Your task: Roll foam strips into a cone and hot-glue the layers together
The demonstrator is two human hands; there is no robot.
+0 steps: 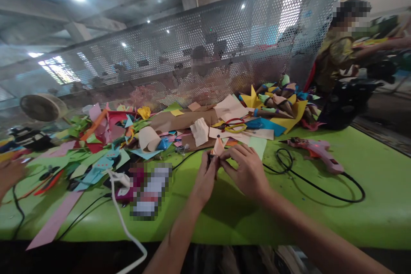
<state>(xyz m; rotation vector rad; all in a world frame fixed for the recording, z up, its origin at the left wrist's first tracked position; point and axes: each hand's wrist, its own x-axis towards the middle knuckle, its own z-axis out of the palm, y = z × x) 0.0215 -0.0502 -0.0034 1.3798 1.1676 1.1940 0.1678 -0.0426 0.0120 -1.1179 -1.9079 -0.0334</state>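
A small pale-orange paper cone (218, 147) with a dark tip stands upright between my two hands over the green table. My left hand (206, 175) is closed on its lower left side. From the right, my right hand (246, 167) pinches at the base of the cone, its fingertips meeting those of the left. The cone's bottom is hidden by my fingers. Just beyond it lie a crumpled cream paper piece (200, 132) and yellow-and-red-handled scissors (235, 126). To the right a pink glue gun (316, 152) rests on its side, its black cord looping on the table.
Coloured paper scraps (105, 128) heap across the back left. Several finished-looking paper cones (278, 102) pile at the back right before a perforated metal screen (180, 51). A power strip (128, 186) with a white cable lies left. Another person's hand (11, 175) shows at the left edge.
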